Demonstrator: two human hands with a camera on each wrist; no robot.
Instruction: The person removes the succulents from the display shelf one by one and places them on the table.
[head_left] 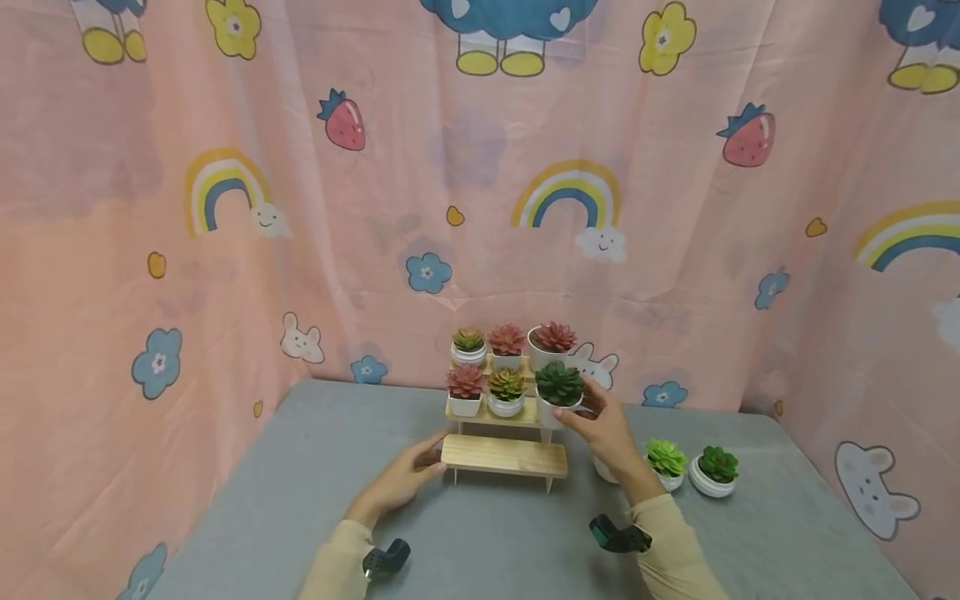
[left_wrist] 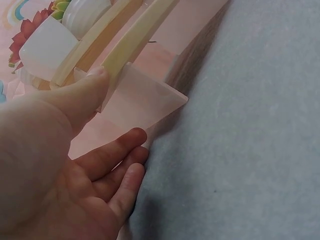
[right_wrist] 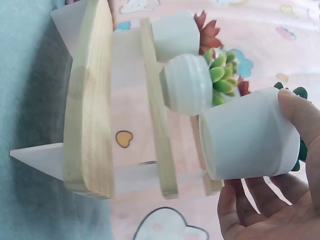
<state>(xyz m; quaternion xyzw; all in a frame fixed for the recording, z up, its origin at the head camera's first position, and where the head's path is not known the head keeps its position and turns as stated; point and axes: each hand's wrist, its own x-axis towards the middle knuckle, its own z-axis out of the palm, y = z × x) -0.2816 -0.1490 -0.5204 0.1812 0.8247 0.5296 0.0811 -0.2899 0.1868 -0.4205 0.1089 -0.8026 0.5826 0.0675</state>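
My right hand (head_left: 609,429) grips a white pot holding a dark green artificial succulent (head_left: 559,383), thumb on one side and fingers on the other. In the right wrist view, the round white pot (right_wrist: 250,137) is close over the middle shelf (right_wrist: 159,120), at its right end. My left hand (head_left: 401,477) is at the left end of the three-tier wooden plant stand (head_left: 504,455). Its thumb touches the end of the lowest plank (left_wrist: 131,45), while the relaxed fingers lie beside the pale side leg (left_wrist: 142,100).
A pink potted succulent (head_left: 465,382) and a yellow-green one (head_left: 506,385) stand on the middle tier, with several more pots behind on the top tier. To the right on the grey table (head_left: 300,467) are a bright green succulent (head_left: 666,458) and a darker one (head_left: 716,467).
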